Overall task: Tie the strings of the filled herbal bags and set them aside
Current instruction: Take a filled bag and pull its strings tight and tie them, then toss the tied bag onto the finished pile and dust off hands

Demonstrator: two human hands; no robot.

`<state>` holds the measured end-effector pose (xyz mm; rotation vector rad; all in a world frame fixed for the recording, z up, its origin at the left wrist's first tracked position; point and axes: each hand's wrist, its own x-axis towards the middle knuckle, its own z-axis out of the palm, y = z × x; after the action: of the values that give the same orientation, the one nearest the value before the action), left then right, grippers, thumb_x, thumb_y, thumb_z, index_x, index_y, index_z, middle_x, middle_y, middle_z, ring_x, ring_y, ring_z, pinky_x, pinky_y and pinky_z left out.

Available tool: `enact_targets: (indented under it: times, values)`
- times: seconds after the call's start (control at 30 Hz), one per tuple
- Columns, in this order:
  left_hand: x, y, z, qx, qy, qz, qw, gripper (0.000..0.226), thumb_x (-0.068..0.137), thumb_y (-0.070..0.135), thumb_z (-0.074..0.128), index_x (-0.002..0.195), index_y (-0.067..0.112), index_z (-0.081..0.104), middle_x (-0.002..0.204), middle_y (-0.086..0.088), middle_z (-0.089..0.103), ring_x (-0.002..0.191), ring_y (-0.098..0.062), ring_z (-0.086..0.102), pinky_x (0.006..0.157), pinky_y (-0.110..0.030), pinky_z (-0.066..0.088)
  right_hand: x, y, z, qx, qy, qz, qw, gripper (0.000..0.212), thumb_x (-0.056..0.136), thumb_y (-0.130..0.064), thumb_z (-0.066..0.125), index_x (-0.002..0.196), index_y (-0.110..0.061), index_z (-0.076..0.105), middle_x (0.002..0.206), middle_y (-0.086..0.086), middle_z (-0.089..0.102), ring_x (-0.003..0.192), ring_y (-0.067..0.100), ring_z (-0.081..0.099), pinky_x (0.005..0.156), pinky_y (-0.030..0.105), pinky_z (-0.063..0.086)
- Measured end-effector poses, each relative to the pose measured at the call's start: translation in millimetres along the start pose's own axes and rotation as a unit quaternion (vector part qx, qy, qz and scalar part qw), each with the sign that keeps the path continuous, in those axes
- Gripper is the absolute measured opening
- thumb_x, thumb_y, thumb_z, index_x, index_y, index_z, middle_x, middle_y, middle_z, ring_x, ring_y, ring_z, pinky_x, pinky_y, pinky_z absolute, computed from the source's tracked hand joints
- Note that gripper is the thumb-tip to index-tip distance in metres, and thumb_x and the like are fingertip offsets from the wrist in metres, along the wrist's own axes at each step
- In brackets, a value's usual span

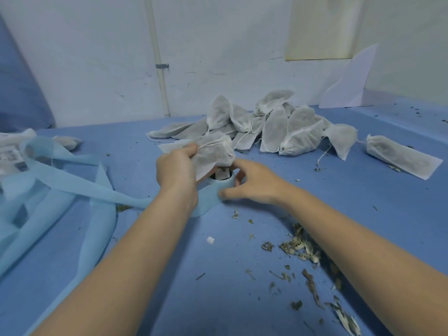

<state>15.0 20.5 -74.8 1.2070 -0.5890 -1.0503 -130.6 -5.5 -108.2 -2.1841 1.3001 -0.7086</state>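
My left hand point(175, 169) grips a filled white herbal bag point(213, 154) by its left side, a little above the blue table; the bag's drawstring runs across its top. My right hand point(252, 183) lies just right of and below the bag, fingers loosely curled at a light-blue roll point(219, 184) that sits under the bag. Whether those fingers pinch a string is hidden. A heap of filled white bags point(274, 122) lies behind, with strings trailing from several of them.
One filled bag point(402, 157) lies alone at the far right. Light-blue fabric strips point(72, 180) sprawl across the left of the table point(363, 214). Loose dried herb bits point(300, 248) are scattered near my right forearm. A wall stands close behind the heap.
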Motion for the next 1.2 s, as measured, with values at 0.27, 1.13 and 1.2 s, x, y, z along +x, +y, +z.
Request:
enact_targets:
  times: [0.27,1.13,1.2]
  values:
    - [-3,-13,17,0.197,0.004,0.142,0.97,0.024,0.087,0.024,0.06,0.106,0.011,0.054,0.106,-0.002,0.061,0.101,-0.025,0.057,0.079,-0.03,0.042,-10,5,4,0.011,0.076,0.042,0.996,0.044,0.069,-0.037,0.082,0.092,-0.027,0.046,0.091,-0.012,0.054,0.078,-0.001,0.05,0.057,0.012,0.036]
    - [2,-16,22,0.247,0.04,0.139,0.958,0.028,0.091,0.022,0.051,0.115,0.008,0.048,0.095,0.0,0.045,0.087,-0.023,0.042,0.073,-0.028,0.032,-29,14,3,0.136,0.221,0.082,0.962,0.018,0.068,-0.023,0.085,0.066,-0.026,0.067,0.073,-0.005,0.073,0.071,0.013,0.07,0.075,0.026,0.057]
    - [2,-16,22,0.244,0.042,0.136,0.959,0.028,0.092,0.023,0.051,0.116,0.008,0.048,0.095,0.0,0.045,0.086,-0.023,0.042,0.073,-0.028,0.032,-31,13,3,0.108,0.222,0.079,0.966,0.018,0.069,-0.027,0.085,0.066,-0.026,0.067,0.072,-0.007,0.072,0.072,0.009,0.069,0.073,0.018,0.053]
